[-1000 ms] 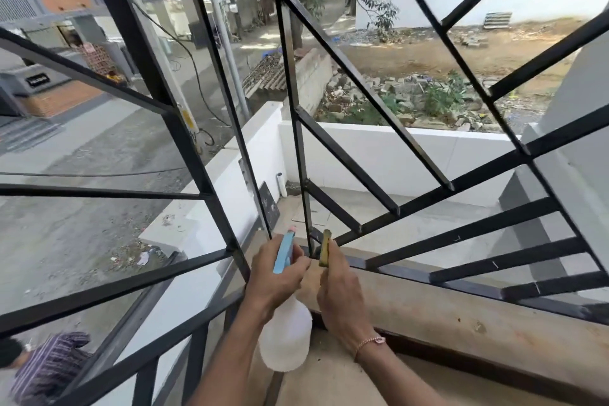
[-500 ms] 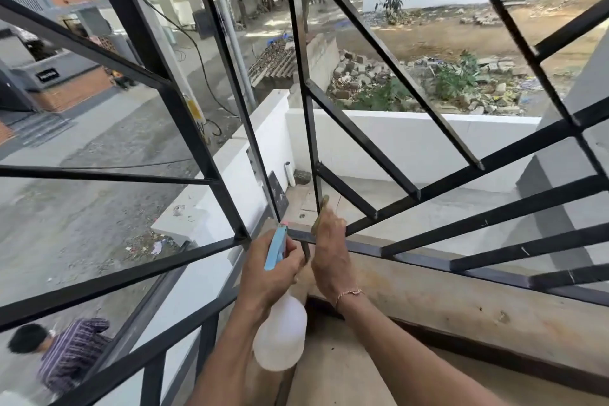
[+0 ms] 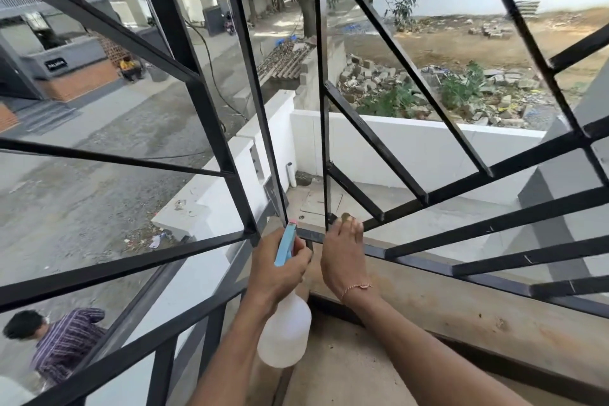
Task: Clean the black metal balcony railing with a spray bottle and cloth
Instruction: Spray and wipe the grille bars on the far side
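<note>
White translucent plastic spray bottle (image 3: 286, 336) hangs nearest me, its neck gripped in my left hand (image 3: 278, 269) with the blue trigger head (image 3: 286, 242) pointing up at the lower corner of the black metal balcony railing (image 3: 408, 204). Just right of it my right hand (image 3: 341, 257) pinches a small olive-brown cloth (image 3: 346, 216) onto the slanted bar's foot. That bar's long axis climbs up and right from my fingers.

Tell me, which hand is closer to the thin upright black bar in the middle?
The right hand. Its fingertips reach the foot of the upright bar, pressing a small cloth there. The left hand sits off to the bar's left, holding the spray bottle.
</note>
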`<state>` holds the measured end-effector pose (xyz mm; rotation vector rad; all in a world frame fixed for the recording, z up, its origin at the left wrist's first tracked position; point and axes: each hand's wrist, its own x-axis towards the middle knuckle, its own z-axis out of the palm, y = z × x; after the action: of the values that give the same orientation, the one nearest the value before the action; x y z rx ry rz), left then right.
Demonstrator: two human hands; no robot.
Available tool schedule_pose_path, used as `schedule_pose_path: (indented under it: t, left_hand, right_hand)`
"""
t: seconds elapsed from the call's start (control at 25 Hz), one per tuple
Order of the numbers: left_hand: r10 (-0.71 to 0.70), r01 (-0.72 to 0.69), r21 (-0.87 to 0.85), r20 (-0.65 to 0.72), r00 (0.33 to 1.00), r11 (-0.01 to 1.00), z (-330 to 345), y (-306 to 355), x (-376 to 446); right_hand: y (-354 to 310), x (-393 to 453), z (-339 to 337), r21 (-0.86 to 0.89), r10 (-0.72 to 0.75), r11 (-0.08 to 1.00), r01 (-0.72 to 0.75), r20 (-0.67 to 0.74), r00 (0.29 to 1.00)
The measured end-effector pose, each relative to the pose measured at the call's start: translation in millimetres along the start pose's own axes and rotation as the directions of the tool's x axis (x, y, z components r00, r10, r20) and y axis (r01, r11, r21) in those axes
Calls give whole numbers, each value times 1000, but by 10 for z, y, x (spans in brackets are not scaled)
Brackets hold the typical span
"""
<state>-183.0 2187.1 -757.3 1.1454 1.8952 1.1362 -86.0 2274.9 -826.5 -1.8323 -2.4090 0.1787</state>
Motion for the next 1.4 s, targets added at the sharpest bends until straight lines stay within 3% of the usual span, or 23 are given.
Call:
schedule_pose_path:
  t: [0.04, 0.12, 0.2, 0.24, 0.28, 0.32, 0.4, 0.48, 0.52, 0.6, 0.68, 0.76, 0.88, 0.96, 1.16, 1.28, 1.4]
  left_hand:
    - [0, 0, -13, -1, 1000, 1000, 5, -8, 1]
    - [1, -1, -39, -10, 1000, 999, 14, -12, -8]
    - [-3, 2, -44, -23, 1000, 999, 21, -17, -5]
    - [-8, 7, -49, -24, 1000, 999, 27, -20, 3]
    - [-9, 8, -55, -22, 1000, 998, 34, -20, 11]
    - [-8, 7, -58, -20, 1000, 998, 38, -22, 22]
    - [-9, 8, -52, -15, 1000, 999, 45, -34, 38]
    - [-14, 14, -44, -15, 1000, 999, 49, -41, 44]
    - [-16, 16, -48, -18, 1000, 999, 46, -52, 44]
    - [-13, 13, -48, -16, 1000, 999, 47, -55, 45]
    - [-12, 11, -38, -11, 1000, 999, 45, -43, 55]
    - [-9, 9, -29, -5, 1000, 1000, 57, -28, 59]
    - [2, -2, -16, -6, 1000, 1000, 63, -24, 53]
    - [7, -7, -16, -6, 1000, 1000, 61, -25, 50]
    - [2, -3, -45, -21, 1000, 999, 42, -60, 71]
    - [0, -2, -47, -48, 999, 999, -48, -92, 79]
    - [-2, 0, -31, -43, 999, 1000, -73, -124, 60]
  right_hand:
    - [-39, 71, 34, 277, 68, 960, -50, -56, 996]
    - [-147, 179, -98, 783, 280, 599, -167, -9, 960]
    - [-235, 284, -244, 972, 377, 159, -171, 100, 921]
    - [-252, 291, -291, 991, 390, 29, -128, 107, 915]
    - [-263, 247, -334, 998, 388, -14, -60, 61, 920]
    - [-260, 191, -348, 999, 358, 22, 24, -30, 933]
    - [-182, 78, -200, 941, 213, 299, 157, -227, 950]
    - [-69, -51, 85, 791, 41, 572, 218, -293, 955]
    - [-17, -163, 229, 759, 19, 615, 215, -286, 958]
    - [92, -435, 408, 814, 182, 574, 86, -230, 956]
    - [194, -590, 509, 893, 449, 426, -148, -67, 891]
    - [281, -605, 579, 906, 556, 357, -227, -10, 831]
    - [162, -496, 511, 885, 408, 455, -99, -109, 906]
    - [2, -366, 528, 856, 352, 517, -30, -180, 918]
    - [-437, 65, 604, 889, 494, 431, -155, -89, 865]
    - [-476, 206, 574, 798, 501, 525, -296, -9, 865]
    - [-372, 93, 609, 679, 428, 665, -311, -6, 904]
